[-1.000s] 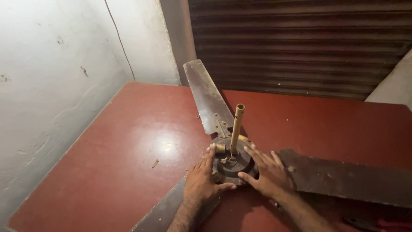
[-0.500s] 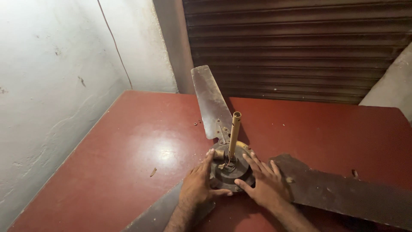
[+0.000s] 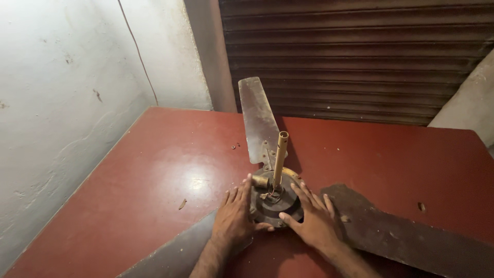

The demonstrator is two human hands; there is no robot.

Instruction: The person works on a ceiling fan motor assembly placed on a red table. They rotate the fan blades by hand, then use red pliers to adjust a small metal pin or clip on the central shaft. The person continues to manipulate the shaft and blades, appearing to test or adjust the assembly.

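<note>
**Both hands on the fan motor**

Your landmark is the fan motor, the round dark hub sitting on the red worktop, toward its near edge. Your left hand lies flat against the motor's left side, fingers spread apart and stretched forward, thumb curled along the hub's near rim. Your right hand presses on the motor's right side, fingers also spread, thumb pointing in toward the hub's near edge. Neither hand is closed around anything; both rest open on the hub.

A brass-coloured rod rises from the motor's centre, tilted slightly right at the top. One blade runs from the motor straight away from you, its tip reaching toward the dark ribbed shutter behind the worktop. A second blade extends right of the motor, passing under your right hand. A third blade runs off to the near left, under your left forearm.

Left of the motor, small screws lie near the far blade, and a small scrap lies nearer you. A white plastered wall stands beyond the worktop's left edge.
</note>
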